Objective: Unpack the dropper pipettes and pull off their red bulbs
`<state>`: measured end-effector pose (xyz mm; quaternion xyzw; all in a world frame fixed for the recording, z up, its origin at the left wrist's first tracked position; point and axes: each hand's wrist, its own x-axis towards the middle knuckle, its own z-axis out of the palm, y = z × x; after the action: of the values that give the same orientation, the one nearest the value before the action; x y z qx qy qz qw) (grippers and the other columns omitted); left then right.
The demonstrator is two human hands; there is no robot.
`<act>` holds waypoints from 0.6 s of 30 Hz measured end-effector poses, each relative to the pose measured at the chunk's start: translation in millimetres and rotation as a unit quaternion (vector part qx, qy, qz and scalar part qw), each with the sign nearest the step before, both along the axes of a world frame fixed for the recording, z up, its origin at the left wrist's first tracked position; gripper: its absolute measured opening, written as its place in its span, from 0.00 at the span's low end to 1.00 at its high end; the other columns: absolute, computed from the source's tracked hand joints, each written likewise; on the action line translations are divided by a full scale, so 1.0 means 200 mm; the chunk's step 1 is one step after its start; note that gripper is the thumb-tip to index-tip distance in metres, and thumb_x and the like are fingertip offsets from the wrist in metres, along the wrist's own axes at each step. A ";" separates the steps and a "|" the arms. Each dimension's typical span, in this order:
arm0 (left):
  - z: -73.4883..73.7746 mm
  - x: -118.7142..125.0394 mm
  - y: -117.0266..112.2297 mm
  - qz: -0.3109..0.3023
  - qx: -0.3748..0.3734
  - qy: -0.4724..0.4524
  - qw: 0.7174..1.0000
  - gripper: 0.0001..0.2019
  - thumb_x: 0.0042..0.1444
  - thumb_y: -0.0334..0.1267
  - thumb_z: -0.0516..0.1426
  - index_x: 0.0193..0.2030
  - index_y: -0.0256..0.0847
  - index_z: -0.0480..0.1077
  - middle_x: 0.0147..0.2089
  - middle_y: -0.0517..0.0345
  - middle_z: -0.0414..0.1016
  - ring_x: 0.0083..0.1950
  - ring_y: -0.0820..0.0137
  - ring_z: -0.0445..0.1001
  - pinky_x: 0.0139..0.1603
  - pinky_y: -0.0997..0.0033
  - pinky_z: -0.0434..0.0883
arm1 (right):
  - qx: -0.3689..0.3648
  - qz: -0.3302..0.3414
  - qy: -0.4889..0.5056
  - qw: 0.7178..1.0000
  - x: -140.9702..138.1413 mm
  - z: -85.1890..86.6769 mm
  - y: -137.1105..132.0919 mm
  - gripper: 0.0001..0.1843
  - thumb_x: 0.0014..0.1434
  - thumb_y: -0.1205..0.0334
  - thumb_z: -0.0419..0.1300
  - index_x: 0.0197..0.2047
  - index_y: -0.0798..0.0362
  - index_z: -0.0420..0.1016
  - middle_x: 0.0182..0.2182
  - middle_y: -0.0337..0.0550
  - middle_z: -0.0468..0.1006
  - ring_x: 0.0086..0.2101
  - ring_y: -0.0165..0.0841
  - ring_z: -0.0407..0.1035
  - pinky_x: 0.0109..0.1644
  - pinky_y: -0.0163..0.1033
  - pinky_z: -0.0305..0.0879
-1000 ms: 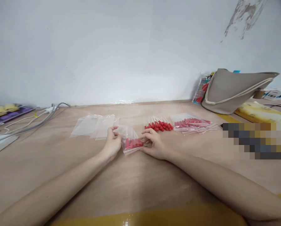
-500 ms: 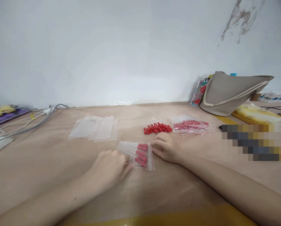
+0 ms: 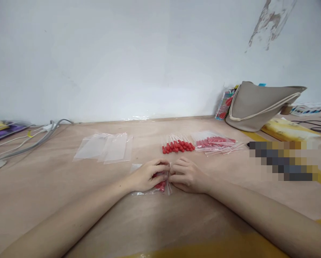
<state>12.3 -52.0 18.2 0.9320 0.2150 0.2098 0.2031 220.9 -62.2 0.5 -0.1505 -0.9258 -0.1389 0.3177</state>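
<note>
A clear zip bag (image 3: pixel 160 186) filled with red-capped droppers lies flat on the wooden table (image 3: pixel 155 222). My left hand (image 3: pixel 147 176) lies over the bag, fingers bent and pressing on it. My right hand (image 3: pixel 187 175) meets it at the bag's right edge, fingers curled and pinching that edge. Behind the hands lie a loose pile of red-capped droppers (image 3: pixel 178 145) and a stack of filled bags (image 3: pixel 214 142). Empty clear bags (image 3: pixel 105 147) lie to the back left.
A grey fabric bag (image 3: pixel 259 105) stands at the back right by the wall, with a colourful packet (image 3: pixel 224 104) beside it and a yellow pack (image 3: pixel 289 129) in front. Grey cables (image 3: pixel 31 140) run along the left. A blurred patch covers something at right.
The bag went from held between both hands to lying flat on the table. My left hand slid right over it and now meets my right hand at the bag's right edge.
</note>
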 end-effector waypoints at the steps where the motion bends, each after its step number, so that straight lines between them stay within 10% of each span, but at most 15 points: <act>1: 0.00 0.00 0.00 -0.001 0.010 0.002 1.000 0.11 0.60 0.32 0.48 0.46 0.39 0.68 0.52 0.50 0.65 0.51 0.69 0.68 0.52 0.68 0.67 | 0.004 0.000 -0.007 1.000 -0.01 0.00 0.00 0.07 0.59 0.65 0.52 0.32 0.51 0.71 0.30 0.40 0.72 0.35 0.30 0.63 0.37 0.38 0.54; 11: -0.01 0.00 0.05 -0.051 0.297 0.048 0.952 0.11 0.61 0.32 0.48 0.35 0.38 0.71 0.40 0.52 0.74 0.45 0.68 0.71 0.49 0.68 0.67 | 0.004 -0.046 -0.002 0.999 0.01 -0.02 0.01 0.09 0.58 0.68 0.50 0.31 0.51 0.70 0.28 0.40 0.71 0.32 0.31 0.59 0.36 0.40 0.51; 18: -0.03 0.01 0.04 -0.014 0.325 0.056 0.944 0.11 0.61 0.31 0.47 0.34 0.38 0.70 0.37 0.54 0.74 0.41 0.70 0.72 0.43 0.72 0.69 | 0.011 -0.027 0.012 0.999 0.01 -0.03 0.02 0.07 0.59 0.65 0.52 0.32 0.50 0.70 0.29 0.39 0.72 0.32 0.30 0.60 0.37 0.39 0.51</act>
<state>13.5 -43.5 12.4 0.9603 0.1332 0.2132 -0.1205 222.7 -58.9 -4.8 -0.1740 -0.9158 -0.1556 0.3268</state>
